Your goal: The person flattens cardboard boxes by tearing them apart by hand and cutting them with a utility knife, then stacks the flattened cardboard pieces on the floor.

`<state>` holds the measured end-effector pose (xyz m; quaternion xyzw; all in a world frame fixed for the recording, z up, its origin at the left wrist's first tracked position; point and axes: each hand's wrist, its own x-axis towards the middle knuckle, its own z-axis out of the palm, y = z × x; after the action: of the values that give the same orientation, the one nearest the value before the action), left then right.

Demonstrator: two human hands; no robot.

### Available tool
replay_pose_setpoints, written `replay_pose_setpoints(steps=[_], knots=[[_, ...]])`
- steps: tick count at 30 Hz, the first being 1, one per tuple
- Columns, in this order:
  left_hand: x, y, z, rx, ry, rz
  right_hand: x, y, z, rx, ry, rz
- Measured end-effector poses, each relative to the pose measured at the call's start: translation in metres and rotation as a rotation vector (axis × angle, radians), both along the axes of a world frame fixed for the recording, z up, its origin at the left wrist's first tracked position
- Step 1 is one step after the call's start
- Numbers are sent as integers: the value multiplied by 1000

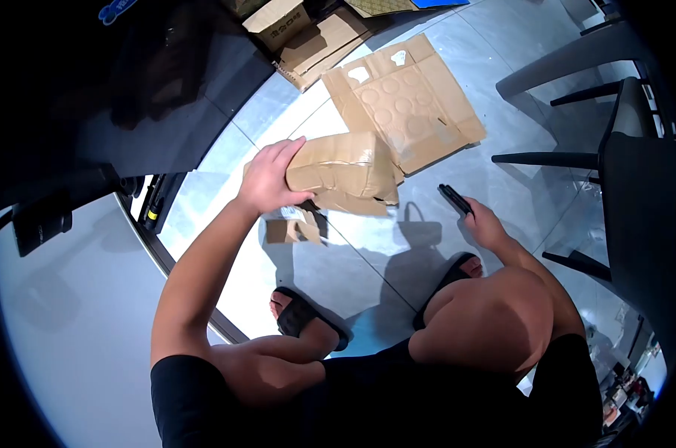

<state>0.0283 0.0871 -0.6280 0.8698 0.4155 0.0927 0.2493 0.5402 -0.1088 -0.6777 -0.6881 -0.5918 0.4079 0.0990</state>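
Observation:
In the head view my left hand (269, 179) grips the left end of a taped cardboard box (334, 163), thumb at the near side and fingers over the top. The box looks closed, with clear tape along its edge. My right hand (489, 225) is closed around a slim black tool (454, 199) that looks like a box cutter. It points up and left, apart from the box, and no blade can be made out. Beyond the box lies a flattened cardboard sheet (435, 97) with round marks and torn white patches.
A small torn carton piece (293, 228) lies below the box. Open cartons (319, 41) stand at the back. Dark chairs (614, 142) are on the right, a white panel (77, 299) on the left. My sandalled feet (301, 312) rest on the tiled floor (368, 272).

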Motion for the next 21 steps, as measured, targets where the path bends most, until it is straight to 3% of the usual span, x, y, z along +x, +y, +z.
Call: replay_pose_setpoints(steps=[2, 4, 5, 7, 9, 11, 14, 16, 17, 21], knots=[[-3, -7, 12, -8, -32, 5, 4, -2, -13, -18, 17, 15], [-5, -16, 24, -128, -281, 98, 5, -1, -18, 58, -295, 324], [-5, -19, 29, -184, -296, 142, 6, 4, -22, 70, -291, 327], [-1, -20, 32, -221, -346, 189, -8, 24, -5, 349, -294, 293], [3, -18, 32, -320, -414, 239, -41, 76, 48, 128, 120, -19], [13, -14, 37, -460, -466, 259, -85, 117, 118, 515, 338, 53], [34, -16, 45, -664, -663, 264, -127, 171, 166, 655, 445, 79], [36, -12, 45, -784, -693, 330, -134, 206, 184, 438, 186, 368], [33, -12, 47, -775, -698, 336, -129, 217, 182, 576, 65, 559], [24, -19, 49, -752, -570, 322, -152, 213, 194, 465, -144, 687]])
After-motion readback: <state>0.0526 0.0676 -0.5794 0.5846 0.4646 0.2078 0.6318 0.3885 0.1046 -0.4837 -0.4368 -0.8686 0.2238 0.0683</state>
